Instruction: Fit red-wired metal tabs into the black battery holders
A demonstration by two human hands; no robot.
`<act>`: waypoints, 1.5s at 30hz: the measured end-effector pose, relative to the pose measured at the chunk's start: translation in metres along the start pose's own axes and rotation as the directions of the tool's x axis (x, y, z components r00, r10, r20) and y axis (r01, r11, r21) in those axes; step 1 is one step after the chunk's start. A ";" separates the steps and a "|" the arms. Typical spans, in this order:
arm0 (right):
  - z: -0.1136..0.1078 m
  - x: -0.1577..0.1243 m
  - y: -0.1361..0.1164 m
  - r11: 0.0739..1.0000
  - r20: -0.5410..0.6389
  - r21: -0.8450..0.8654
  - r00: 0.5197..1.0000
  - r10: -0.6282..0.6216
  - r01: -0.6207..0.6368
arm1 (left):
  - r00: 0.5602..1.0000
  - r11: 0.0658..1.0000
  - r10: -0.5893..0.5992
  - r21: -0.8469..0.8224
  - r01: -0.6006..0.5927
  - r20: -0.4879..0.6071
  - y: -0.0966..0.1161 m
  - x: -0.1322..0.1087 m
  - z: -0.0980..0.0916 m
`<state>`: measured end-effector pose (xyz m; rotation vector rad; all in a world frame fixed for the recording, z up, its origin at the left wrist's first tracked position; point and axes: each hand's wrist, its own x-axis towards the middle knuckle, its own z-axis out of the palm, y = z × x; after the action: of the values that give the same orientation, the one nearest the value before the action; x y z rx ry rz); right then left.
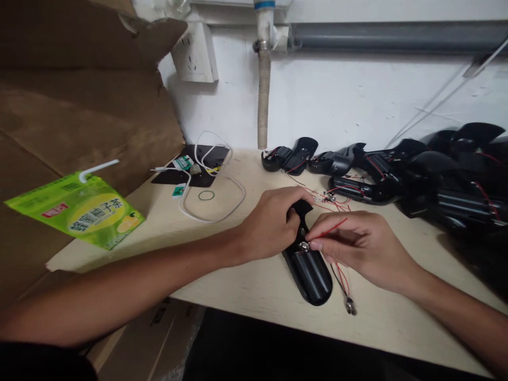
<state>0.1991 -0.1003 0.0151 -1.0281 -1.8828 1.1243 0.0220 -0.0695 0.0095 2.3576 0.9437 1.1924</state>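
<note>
A black plastic housing (pixel 309 275) with a rounded near end rests on the table, slanting away from me. My left hand (pixel 273 219) is closed around its far part, fingers wrapped over the edge. At the housing's middle, my right hand (pixel 353 246) pinches a small silvery metal part (pixel 304 246) with a red wire (pixel 334 227) sticking out above the fingers. The part touches or sits just over the housing; I cannot tell which. Beside the housing, a loose metal piece (pixel 351 306) on red and black wires lies on the table.
Several similar black housings (pixel 353 188) with red wires are heaped at the back and right. A white cable (pixel 238 203), a black sheet (pixel 216 159) and a green rubber band (pixel 206 195) lie at the back left. A green drink pouch (pixel 79 209) with a straw stands by the cardboard (pixel 79 116).
</note>
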 end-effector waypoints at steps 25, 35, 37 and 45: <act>0.001 -0.008 -0.002 0.802 0.195 -0.365 0.881 -0.430 0.472 | 0.997 0.998 -0.034 -0.046 0.037 0.064 0.000 -0.005 0.004; -0.001 -0.011 0.000 0.758 0.261 -0.416 0.865 -0.429 0.502 | 0.998 0.997 -0.023 -0.067 0.026 0.052 -0.003 -0.006 0.007; -0.001 -0.012 -0.002 0.740 0.275 -0.434 0.857 -0.435 0.514 | 0.998 0.997 -0.026 -0.069 0.030 0.055 -0.003 -0.006 0.007; 0.005 -0.014 -0.001 0.673 0.277 -0.527 0.854 -0.440 0.518 | 0.998 0.996 -0.053 -0.067 0.056 0.041 -0.004 -0.008 0.009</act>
<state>0.2008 -0.1147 0.0121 -0.6806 -2.4942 0.2856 0.0243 -0.0722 -0.0025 2.2789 0.9332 1.1356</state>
